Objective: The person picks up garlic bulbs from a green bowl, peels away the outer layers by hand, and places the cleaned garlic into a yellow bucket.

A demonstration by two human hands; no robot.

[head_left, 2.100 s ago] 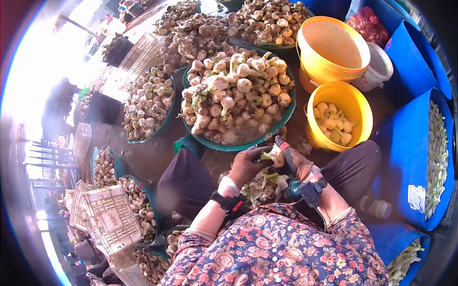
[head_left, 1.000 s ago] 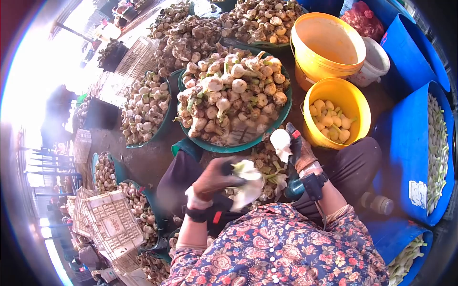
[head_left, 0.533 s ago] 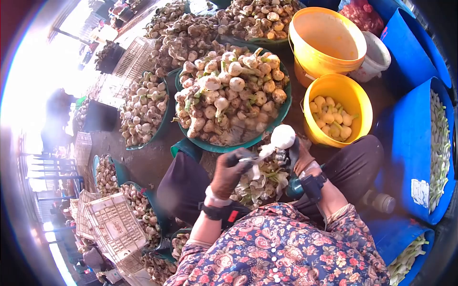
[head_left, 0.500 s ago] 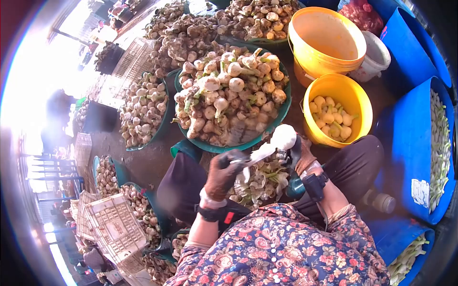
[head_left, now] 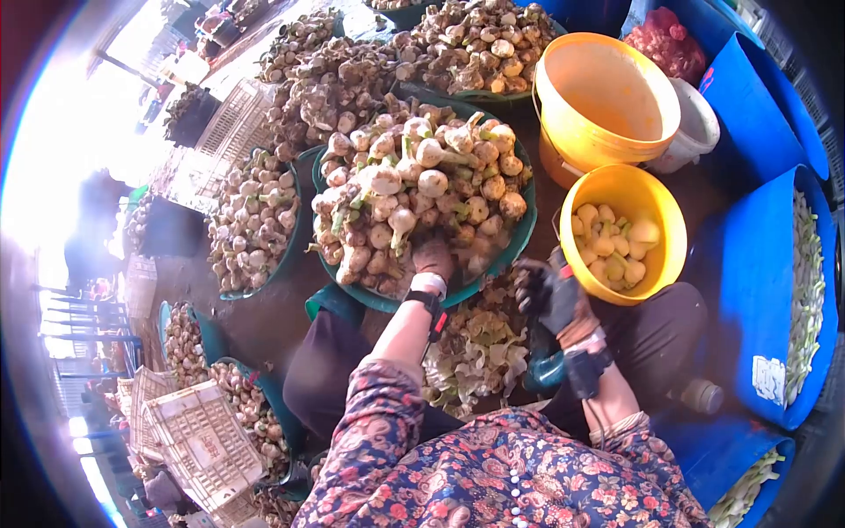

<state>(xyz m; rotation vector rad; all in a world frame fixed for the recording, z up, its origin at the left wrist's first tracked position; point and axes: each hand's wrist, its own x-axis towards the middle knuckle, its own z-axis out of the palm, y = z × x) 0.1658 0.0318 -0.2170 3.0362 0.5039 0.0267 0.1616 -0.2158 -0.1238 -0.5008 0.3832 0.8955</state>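
My left hand [head_left: 433, 259] reaches into the near side of a heap of unpeeled garlic bulbs [head_left: 431, 182] in a green tub [head_left: 519, 238]. Its fingers are hidden among the bulbs. In a dark, worn glove, my right hand [head_left: 556, 304] is just left of a yellow bucket [head_left: 673, 251], fingers bent and apart, with no bulb in them. Inside the bucket lie several pale peeled bulbs [head_left: 607, 245]. Between my knees is a pile of loose skins and leaf scraps [head_left: 480, 348].
Another yellow bucket [head_left: 607, 97] and a white bucket [head_left: 695, 128] stand behind. Blue containers [head_left: 748, 290] line the right side. More garlic heaps [head_left: 255, 220] are at the left and back, with plastic crates [head_left: 207, 444] at lower left.
The white peeled bulb has left my hands, and a similar large one now shows in the yellow bucket. My left hand has moved forward into the garlic heap; my right hand has lowered slightly.
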